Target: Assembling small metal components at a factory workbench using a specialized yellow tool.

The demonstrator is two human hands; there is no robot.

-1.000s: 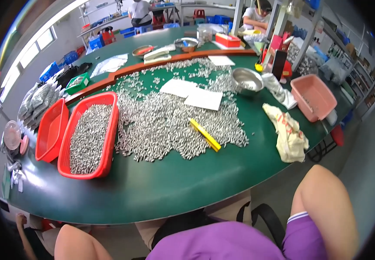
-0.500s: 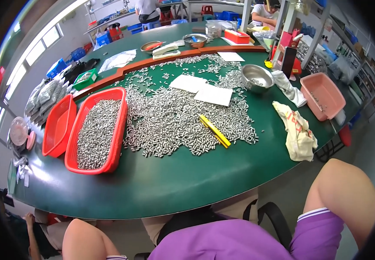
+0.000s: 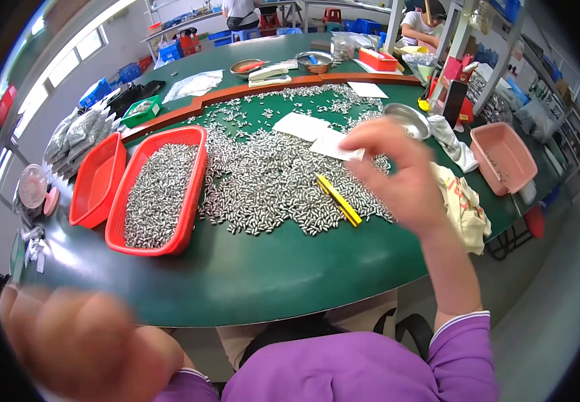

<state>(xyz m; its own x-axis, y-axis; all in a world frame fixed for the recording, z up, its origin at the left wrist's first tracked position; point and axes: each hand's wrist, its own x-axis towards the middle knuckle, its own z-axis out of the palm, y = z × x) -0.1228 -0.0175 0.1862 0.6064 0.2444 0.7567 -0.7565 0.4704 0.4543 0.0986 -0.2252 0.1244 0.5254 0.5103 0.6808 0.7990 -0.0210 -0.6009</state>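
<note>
- Head view: left hand [image 3: 82, 342] is blurred low at the near rim of the green table [image 3: 270, 275], short of the spread of small metal parts [image 3: 276, 181]; finger state cannot be told, nothing seen held.
- Right hand [image 3: 397, 171] is raised over the spread's right edge, fingers loosely spread, empty.
- Judged best: a low sweep, kept off the yellow tool [image 3: 338, 199].
- Red tray of parts [image 3: 159, 194] bounds the spread's left; bare table lies nearer.

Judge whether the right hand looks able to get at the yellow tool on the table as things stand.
Probably yes. The right hand hangs raised just beside the yellow tool, which lies exposed on the spread of small metal parts, with nothing over it.
</note>
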